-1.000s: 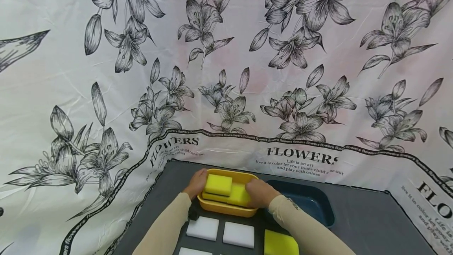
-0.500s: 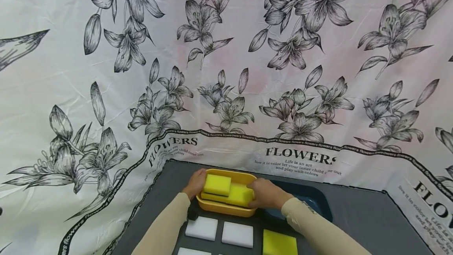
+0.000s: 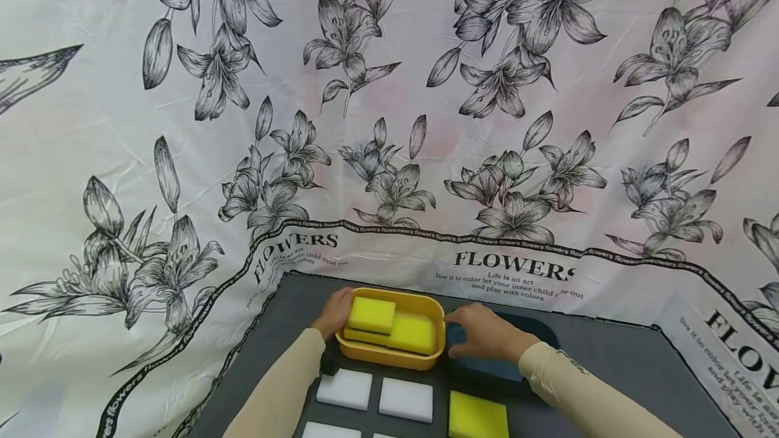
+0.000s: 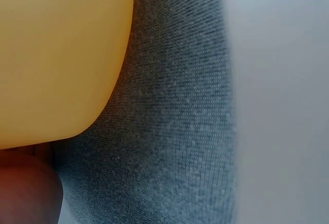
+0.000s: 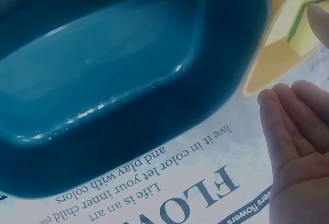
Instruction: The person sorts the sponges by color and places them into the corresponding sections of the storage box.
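Observation:
A yellow tub (image 3: 389, 357) stands at the back of the table in the head view. Inside it are yellow sponges, one (image 3: 371, 315) stacked on the left and another (image 3: 412, 335) on the right. My left hand (image 3: 335, 314) grips the tub's left end; in the left wrist view a finger (image 4: 28, 196) lies by the tub wall (image 4: 56, 54). Its thumb is not clearly seen. My right hand (image 3: 491, 336) hovers just right of the tub, over a dark blue tub (image 5: 92, 80), fingers extended, thumb apart and nothing held.
White sponges (image 3: 345, 388) lie in rows in front of the yellow tub, another (image 3: 406, 399) beside them. A yellow sponge (image 3: 479, 414) lies to their right. Behind the grey table (image 3: 621, 363) hangs a flower-printed cloth (image 3: 389, 86).
My right hand has let go of the right sponge in the yellow tub and drawn back rightward over the blue tub. My left hand stays at the yellow tub's left end.

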{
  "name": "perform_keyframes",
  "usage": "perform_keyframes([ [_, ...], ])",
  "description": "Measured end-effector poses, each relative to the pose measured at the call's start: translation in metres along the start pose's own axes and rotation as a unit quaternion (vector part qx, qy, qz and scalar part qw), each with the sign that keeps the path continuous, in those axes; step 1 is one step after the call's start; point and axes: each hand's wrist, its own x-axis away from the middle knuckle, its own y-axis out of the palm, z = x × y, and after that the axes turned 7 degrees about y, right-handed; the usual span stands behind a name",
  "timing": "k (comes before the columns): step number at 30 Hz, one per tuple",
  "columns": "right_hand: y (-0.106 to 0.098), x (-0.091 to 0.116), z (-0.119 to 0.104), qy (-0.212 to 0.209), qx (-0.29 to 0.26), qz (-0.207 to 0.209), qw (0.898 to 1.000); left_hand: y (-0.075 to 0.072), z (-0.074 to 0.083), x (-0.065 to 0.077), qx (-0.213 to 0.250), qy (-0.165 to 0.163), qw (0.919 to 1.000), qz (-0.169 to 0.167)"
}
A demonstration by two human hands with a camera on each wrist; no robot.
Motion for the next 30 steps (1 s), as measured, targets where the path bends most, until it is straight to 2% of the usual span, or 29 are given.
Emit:
perform_keyframes([
  [5,-0.005,0.014,0.001,-0.006,-0.002,-0.01,1.0,0.0,0.0,-0.001,-0.005,0.007,1.0,0.002],
  [9,-0.009,0.028,0.001,0.01,-0.01,-0.028,1.0,0.0,0.002,0.001,-0.002,0.012,0.9999,0.004],
  [15,-0.014,0.052,0.004,0.019,-0.007,-0.044,0.999,-0.001,0.003,0.0,-0.005,0.004,1.0,0.001],
  [23,-0.017,0.089,0.011,-0.008,0.011,-0.053,0.998,-0.001,0.008,0.004,-0.019,0.004,0.9998,0.005],
  [30,-0.013,0.115,0.015,-0.013,-0.017,-0.065,0.998,0.0,0.009,0.005,-0.043,0.009,0.999,0.005],
])
